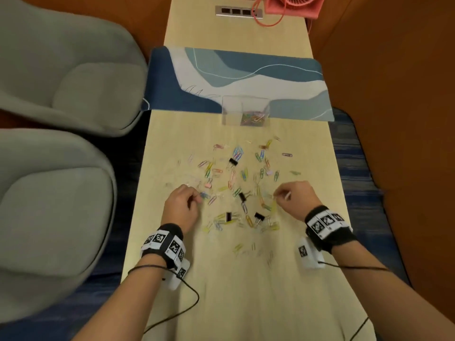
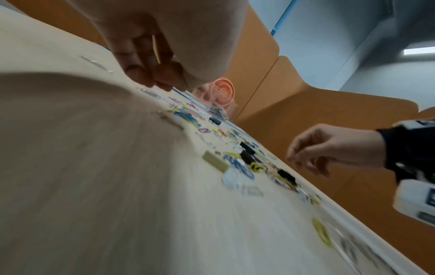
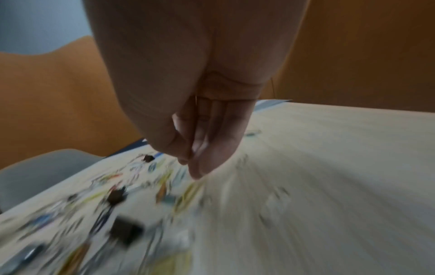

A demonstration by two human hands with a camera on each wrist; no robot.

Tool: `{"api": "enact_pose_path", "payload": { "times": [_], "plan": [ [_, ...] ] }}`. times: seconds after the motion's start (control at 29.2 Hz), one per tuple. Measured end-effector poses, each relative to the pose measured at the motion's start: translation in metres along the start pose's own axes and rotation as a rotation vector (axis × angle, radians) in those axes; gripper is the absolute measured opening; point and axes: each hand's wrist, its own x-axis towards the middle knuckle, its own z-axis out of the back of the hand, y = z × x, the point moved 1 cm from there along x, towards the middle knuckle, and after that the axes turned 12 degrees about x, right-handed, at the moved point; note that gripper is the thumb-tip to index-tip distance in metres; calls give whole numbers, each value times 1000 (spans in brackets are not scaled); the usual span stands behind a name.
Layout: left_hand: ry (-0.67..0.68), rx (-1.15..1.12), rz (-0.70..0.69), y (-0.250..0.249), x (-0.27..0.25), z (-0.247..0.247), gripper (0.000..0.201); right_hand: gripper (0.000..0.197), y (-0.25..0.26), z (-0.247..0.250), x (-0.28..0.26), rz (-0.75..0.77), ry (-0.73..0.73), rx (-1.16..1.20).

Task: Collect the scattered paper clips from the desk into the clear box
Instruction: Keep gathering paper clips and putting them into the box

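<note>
Stretching away from the viewer, a long pale desk [image 1: 295, 279] carries a blue patterned mat [image 1: 246, 70] across its far part. At the mat's near edge stands the clear box [image 1: 245, 110], a few coloured clips already inside. Between box and viewer lie the scattered paper clips [image 1: 236, 178], mixed with black binder clips [image 1: 232, 161].

Both hands hover low over the near side of the scatter. The left hand [image 1: 182, 205] and right hand [image 1: 296, 196] each have fingers curled to a narrow pinch; whether either actually holds a clip I cannot tell.

Doing this well probably means pinching single clips cleanly, skipping binder clips, and gathering several before reaching to the box.
</note>
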Motion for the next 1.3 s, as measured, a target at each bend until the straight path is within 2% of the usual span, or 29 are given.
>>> {"api": "enact_pose_path", "payload": {
  "times": [0.14, 0.21, 0.34, 0.41, 0.58, 0.75, 0.82, 0.96, 1.09, 1.16, 1.23, 1.3],
  "plan": [
    [63, -12, 43, 8, -54, 4, 27, 14, -21, -29, -72, -206, 133, 163],
    [118, -8, 38, 7, -72, 0, 23, 19, -23, -44, -99, -242, 144, 160],
    [120, 30, 6, -1, -83, -8, 32, 22, -16, -72, -126, -219, -9, 187],
    [93, 19, 30, -2, -83, -11, 29, 22, -8, -83, -131, -192, -46, 230],
    [19, -3, 137, 5, -86, -10, 18, 34, 10, -104, -129, -77, -87, 201],
    [-34, 11, 247, 15, -93, -1, 20, 38, 23, -115, -123, 22, -29, 210],
    [-31, 66, 193, 13, -95, -1, 28, 38, 21, -110, -126, -9, -46, 178],
    [63, 162, -39, -5, -100, -8, 33, 42, 18, -108, -139, -111, -37, 108],
    [157, 173, -57, -19, -102, -25, 51, 42, 29, -122, -135, -108, -65, 100],
    [182, 199, -93, -24, -101, -33, 57, 50, 35, -132, -129, -101, -77, 72],
    [204, 238, -118, -29, -98, -37, 57, 61, 43, -140, -126, -70, -61, -1],
    [200, 278, -148, -32, -95, -37, 51, 59, 53, -144, -124, -26, -49, -112]
  ]
}}
